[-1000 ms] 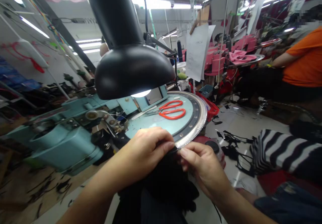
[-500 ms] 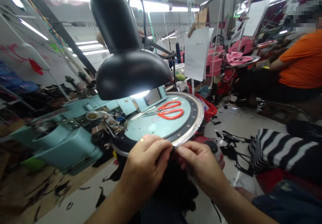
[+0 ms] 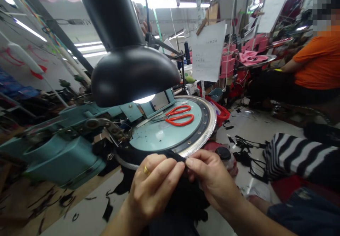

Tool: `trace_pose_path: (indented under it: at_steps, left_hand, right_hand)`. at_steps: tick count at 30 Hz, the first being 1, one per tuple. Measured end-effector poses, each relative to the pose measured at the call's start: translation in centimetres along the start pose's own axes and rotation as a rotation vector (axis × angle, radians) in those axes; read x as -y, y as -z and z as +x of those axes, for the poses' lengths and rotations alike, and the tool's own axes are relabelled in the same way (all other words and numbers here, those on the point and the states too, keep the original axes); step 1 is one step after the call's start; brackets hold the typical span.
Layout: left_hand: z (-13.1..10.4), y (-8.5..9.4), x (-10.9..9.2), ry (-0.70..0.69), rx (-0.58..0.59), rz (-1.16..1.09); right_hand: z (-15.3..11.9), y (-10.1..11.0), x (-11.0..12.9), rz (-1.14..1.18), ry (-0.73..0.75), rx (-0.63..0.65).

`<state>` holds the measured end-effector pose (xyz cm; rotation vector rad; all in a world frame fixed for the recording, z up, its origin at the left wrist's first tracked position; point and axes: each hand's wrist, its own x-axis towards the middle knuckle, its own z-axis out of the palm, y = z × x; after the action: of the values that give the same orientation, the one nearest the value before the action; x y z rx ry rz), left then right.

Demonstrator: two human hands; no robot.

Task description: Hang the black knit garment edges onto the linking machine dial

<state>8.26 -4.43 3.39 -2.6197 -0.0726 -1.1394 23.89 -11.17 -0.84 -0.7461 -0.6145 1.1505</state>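
Note:
Black fabric point(image 3: 186, 193) hangs below the near rim of a round machine dial point(image 3: 207, 131), which has fine metal teeth. At that rim my left hand point(image 3: 156, 179), with a gold ring, is closed on the fabric's edge. Close beside it, on the right, my right hand point(image 3: 212, 176) pinches the same black edge between thumb and fingers. The two sets of fingertips nearly touch. Orange-handled scissors point(image 3: 180, 115) lie on the pale green plate point(image 3: 151, 137) inside the dial.
A black lamp point(image 3: 135, 73) hangs low over the dial. Green machine parts point(image 3: 66, 154) stand at the left. Paper sheets point(image 3: 208, 52) hang behind. A person in an orange shirt point(image 3: 318, 64) sits at the right, beyond striped fabric point(image 3: 297, 158). Black scraps litter the floor.
My left hand has shifted down, and a strip of black fabric now shows along the rim above its fingers. The lamp appears larger and further left as the view moved.

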Motion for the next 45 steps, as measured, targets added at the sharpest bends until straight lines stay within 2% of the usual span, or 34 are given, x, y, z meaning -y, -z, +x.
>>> trace_pose_path:
  at_steps: [4,10,18,24,27,45]
  left_hand:
    - [-0.1,-0.1,0.0,-0.001,-0.012,-0.016]
    - [0.3,0.0,-0.3,0.123,-0.010,-0.050]
    - [0.0,-0.3,-0.4,0.080,-0.020,-0.029]
    - [0.0,-0.4,-0.5,0.087,-0.019,0.006]
    - [0.0,-0.5,-0.4,0.075,-0.019,0.005]
    - [0.2,-0.2,0.2,-0.024,-0.004,-0.027]
  right_hand:
    - [0.1,0.2,-0.2,-0.028,0.021,0.001]
    - [0.3,0.3,-0.4,-0.064,0.044,0.000]
    - [0.3,0.5,-0.4,-0.057,0.068,0.033]
    - [0.3,0.3,0.7,-0.374,0.181,-0.019]
    - [0.2,0.1,1.2,-0.446,0.200,-0.040]
    - [0.1,0.4,1.0,-0.472,0.224,-0.017]
